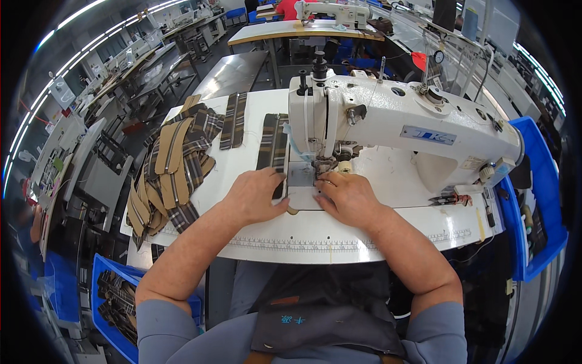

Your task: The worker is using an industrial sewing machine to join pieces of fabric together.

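Observation:
A strip of dark plaid fabric (268, 141) with a zipper-like band down its length lies just left of the needle area of a white sewing machine (388, 112). My left hand (256, 195) rests over its near end, thumb spread apart from the bent fingers. Below that thumb a small tan edge pokes out. Close beside the presser foot (324, 167) is my right hand (348, 197), fingers bent toward the needle plate and thumb apart on the table; a ring shows on one finger. Whatever lies under my fingertips is hidden.
Plaid and tan zippered pieces (176, 158) are heaped on the table's left. Another plaid strip (233, 121) lies behind. A ruler scale (291, 244) runs along the front edge. Small tools (451, 199) lie at right. Blue bins (115, 321) (539, 242) flank the table.

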Motion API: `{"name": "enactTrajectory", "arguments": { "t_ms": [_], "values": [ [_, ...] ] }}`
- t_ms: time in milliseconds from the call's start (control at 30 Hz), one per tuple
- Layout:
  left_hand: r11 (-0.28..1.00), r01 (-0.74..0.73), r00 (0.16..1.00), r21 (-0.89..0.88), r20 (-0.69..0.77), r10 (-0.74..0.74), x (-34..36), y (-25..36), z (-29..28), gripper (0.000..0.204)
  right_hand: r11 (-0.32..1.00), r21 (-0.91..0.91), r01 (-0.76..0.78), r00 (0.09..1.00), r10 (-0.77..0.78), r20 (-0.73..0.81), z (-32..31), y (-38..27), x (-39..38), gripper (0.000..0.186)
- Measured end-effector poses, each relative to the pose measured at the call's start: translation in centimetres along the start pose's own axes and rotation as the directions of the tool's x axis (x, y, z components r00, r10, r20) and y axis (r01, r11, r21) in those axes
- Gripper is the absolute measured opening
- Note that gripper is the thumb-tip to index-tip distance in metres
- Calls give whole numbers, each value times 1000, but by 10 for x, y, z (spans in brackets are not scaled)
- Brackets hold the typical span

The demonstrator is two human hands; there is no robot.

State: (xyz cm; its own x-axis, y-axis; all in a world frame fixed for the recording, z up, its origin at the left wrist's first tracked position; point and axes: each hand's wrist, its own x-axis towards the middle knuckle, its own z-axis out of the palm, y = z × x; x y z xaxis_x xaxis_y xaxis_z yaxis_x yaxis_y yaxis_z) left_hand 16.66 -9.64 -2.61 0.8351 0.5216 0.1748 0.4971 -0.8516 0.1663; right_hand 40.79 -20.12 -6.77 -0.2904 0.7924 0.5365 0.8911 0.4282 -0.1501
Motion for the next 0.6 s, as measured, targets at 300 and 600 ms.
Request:
{"name": "enactTrajectory", "arguments": {
  "t_ms": [300, 600],
  "values": [
    [956, 291, 955, 36, 41, -292, -123, 36, -21, 103, 1000, 7, 17, 1000, -17, -7, 3, 1, -3, 24],
    [981, 195, 981, 11, -14, -195, -184, 33, -35, 41, 998, 64, -8, 1000, 8, 1, 6, 2, -2, 20]
  ]
}}
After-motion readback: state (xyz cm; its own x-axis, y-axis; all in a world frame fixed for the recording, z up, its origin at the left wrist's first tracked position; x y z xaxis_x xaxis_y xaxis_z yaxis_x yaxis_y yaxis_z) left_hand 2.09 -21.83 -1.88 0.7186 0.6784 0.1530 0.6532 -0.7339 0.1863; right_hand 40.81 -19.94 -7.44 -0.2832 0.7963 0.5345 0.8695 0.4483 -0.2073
